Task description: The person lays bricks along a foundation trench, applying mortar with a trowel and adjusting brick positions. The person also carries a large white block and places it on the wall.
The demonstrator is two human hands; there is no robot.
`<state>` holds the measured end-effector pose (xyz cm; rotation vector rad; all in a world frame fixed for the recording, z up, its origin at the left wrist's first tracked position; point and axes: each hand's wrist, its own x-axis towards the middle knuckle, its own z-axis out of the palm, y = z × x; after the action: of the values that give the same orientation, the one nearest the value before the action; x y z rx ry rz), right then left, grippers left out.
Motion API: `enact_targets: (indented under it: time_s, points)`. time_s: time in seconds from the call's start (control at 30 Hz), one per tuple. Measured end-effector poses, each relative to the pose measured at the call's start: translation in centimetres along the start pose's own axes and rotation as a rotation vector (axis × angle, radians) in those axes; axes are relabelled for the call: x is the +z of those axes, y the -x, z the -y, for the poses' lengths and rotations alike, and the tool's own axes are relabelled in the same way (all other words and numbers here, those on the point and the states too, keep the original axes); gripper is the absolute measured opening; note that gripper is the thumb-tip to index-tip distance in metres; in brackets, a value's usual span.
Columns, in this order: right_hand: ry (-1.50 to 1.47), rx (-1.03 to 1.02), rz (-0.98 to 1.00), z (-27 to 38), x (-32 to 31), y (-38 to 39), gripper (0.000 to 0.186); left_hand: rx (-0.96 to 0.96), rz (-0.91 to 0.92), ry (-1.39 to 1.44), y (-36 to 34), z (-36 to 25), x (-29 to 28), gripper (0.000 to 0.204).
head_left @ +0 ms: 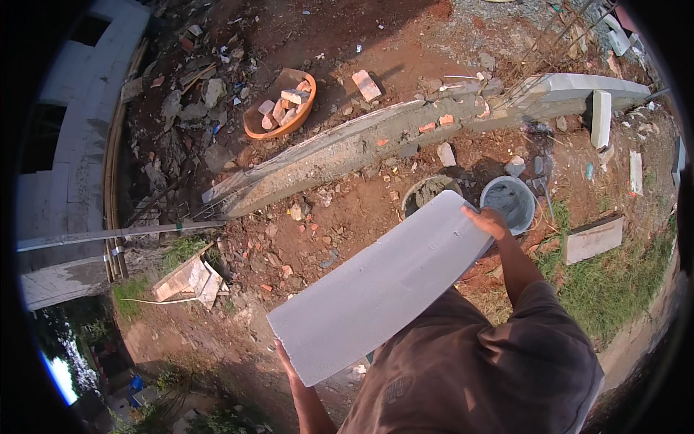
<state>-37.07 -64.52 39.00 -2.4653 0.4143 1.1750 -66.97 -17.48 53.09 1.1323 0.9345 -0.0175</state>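
A long light-grey building block (383,289) is held up in front of my body, slanting from lower left to upper right. My left hand (286,362) grips its lower-left end from the side, with most of the fingers hidden behind the block. At the opposite end my right hand (488,220) is closed around the upper-right edge. Just beyond that hand stands a round bucket (531,217) with wet grey mortar inside. A second tub (409,200) with mortar is partly covered by the block.
Ahead runs a low mortar-topped wall (325,155), with another block (601,119) leaning on it at right. Behind the wall an orange basin (307,112) holds broken bricks. A flat slab (593,240) lies on the grass at right, and boards (189,278) lie at left.
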Motion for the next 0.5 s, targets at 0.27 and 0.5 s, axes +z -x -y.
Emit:
enact_targets:
  time_s: [0.27, 0.5]
  points:
    - [-0.211, 0.150, -0.204, 6.5, 6.8, -2.9, 0.097, 0.051, 0.153, -0.168, -17.4, -5.9, -7.1, 0.080]
    - [-0.237, 0.169, -0.270, 13.4, 3.6, -1.9, 0.092, -0.048, 0.295, -0.068, -24.6, -13.1, -5.9, 0.076]
